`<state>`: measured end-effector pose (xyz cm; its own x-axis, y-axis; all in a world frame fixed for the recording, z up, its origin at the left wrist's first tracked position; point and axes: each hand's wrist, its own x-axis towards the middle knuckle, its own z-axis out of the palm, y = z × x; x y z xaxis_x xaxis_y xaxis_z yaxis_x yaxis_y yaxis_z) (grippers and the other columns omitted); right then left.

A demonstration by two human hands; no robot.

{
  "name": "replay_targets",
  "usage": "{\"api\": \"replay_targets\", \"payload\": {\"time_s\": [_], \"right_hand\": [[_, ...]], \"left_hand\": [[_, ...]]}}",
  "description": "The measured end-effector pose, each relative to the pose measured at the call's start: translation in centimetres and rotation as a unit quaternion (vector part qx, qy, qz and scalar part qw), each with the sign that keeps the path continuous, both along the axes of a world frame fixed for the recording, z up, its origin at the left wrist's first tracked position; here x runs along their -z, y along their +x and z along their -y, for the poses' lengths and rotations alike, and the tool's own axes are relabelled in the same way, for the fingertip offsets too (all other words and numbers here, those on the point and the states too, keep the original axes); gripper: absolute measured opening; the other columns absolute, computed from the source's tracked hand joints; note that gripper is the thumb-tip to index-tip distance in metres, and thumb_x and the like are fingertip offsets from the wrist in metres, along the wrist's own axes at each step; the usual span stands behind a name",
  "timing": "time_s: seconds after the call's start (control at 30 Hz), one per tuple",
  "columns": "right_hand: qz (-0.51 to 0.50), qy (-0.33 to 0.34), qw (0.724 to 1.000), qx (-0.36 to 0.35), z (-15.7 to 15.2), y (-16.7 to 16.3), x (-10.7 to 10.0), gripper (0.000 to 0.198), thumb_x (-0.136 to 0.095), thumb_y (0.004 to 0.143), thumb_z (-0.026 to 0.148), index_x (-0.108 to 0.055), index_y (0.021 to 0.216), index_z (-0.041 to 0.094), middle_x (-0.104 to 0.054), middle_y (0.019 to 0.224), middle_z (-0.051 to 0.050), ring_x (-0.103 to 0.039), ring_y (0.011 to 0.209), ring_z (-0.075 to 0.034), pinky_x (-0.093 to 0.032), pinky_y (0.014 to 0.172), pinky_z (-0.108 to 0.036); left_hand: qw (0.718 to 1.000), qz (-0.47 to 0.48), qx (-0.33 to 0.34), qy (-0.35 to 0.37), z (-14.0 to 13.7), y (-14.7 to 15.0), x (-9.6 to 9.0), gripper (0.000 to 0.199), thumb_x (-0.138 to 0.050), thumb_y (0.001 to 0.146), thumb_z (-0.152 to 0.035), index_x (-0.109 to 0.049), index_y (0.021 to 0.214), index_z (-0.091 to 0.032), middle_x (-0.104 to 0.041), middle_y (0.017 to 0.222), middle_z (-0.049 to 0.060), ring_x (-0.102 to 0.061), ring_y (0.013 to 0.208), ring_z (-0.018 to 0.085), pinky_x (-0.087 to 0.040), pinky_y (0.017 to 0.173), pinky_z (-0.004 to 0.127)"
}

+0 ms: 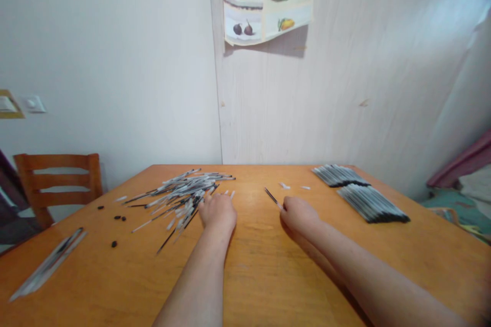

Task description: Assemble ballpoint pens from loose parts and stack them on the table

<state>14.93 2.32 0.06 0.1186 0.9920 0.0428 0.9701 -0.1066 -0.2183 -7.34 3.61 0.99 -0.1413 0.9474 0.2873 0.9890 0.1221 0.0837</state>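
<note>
My right hand (299, 213) is closed around one end of a thin pen refill (273, 197). Its dark length points up and to the left, just above the table. At the right edge of a loose pile of pen refills and pale plastic pieces (180, 191) is my left hand (218, 210), bent down over them. The back of this hand hides most of its fingertips, so I cannot tell whether it grips anything. Small white pieces (284, 185) lie on the wood beyond my right hand.
Two neat rows of clear sticks with black ends (374, 204) lie at the right of the wooden table (261, 276). Several small black pieces (114, 243) and a long clear packet (49, 264) are on the left. A wooden chair (63, 162) stands beyond the left edge.
</note>
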Motion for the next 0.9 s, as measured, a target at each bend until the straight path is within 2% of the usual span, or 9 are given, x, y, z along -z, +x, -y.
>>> {"api": "replay_targets", "payload": {"time_s": [0.17, 0.33, 0.5, 0.7, 0.9], "right_hand": [[-0.009, -0.004, 1.0, -0.001, -0.26, 0.07, 0.45, 0.025, -0.048, 0.086, 0.021, -0.071, 0.092, 0.015, -0.071, 0.1, -0.018, -0.066, 0.094, -0.026, -0.045, 0.073, -0.031], [-0.028, -0.006, 1.0, -0.01, -0.39, 0.13, 0.5, 0.022, -0.049, 0.083, 0.019, -0.07, 0.088, 0.015, -0.071, 0.098, -0.017, -0.067, 0.092, -0.026, -0.044, 0.071, -0.031], [-0.03, 0.008, 0.999, -0.012, -0.34, 0.12, 0.43, 0.023, -0.05, 0.081, 0.02, -0.071, 0.089, 0.013, -0.071, 0.096, -0.019, -0.067, 0.089, -0.027, -0.046, 0.07, -0.032], [-0.029, 0.006, 0.999, -0.019, -0.42, -0.1, 0.52, 0.023, -0.051, 0.08, 0.018, -0.072, 0.087, 0.013, -0.071, 0.096, -0.019, -0.067, 0.088, -0.026, -0.046, 0.069, -0.031], [-0.036, 0.021, 0.999, -0.021, 0.01, -0.29, 0.55, 0.021, -0.053, 0.079, 0.023, -0.071, 0.082, 0.014, -0.072, 0.091, -0.018, -0.067, 0.081, -0.026, -0.041, 0.061, -0.029]], "left_hand": [[1.0, 0.001, 0.001, -0.029, -0.1, 0.11, -0.06, 0.029, -0.049, 0.086, -0.03, -0.072, 0.101, -0.022, -0.069, 0.11, 0.016, -0.056, 0.11, 0.033, -0.04, 0.086, 0.044], [1.0, 0.005, 0.014, -0.016, -0.11, 0.12, 0.27, 0.032, -0.041, 0.089, -0.024, -0.07, 0.103, -0.023, -0.07, 0.106, 0.015, -0.057, 0.109, 0.032, -0.039, 0.086, 0.045], [0.999, 0.011, 0.032, -0.011, -0.1, 0.25, 0.45, 0.029, -0.044, 0.088, -0.022, -0.068, 0.103, -0.023, -0.071, 0.101, 0.015, -0.058, 0.106, 0.034, -0.039, 0.084, 0.045], [0.999, 0.006, 0.03, -0.023, -0.09, 0.42, 0.26, 0.031, -0.042, 0.086, -0.017, -0.069, 0.102, -0.019, -0.07, 0.098, 0.017, -0.059, 0.107, 0.033, -0.042, 0.082, 0.041], [0.998, -0.007, 0.041, -0.043, -0.27, 0.61, 0.74, 0.036, -0.042, 0.083, -0.011, -0.07, 0.104, -0.013, -0.068, 0.104, 0.02, -0.06, 0.104, 0.031, -0.045, 0.084, 0.038]]}}
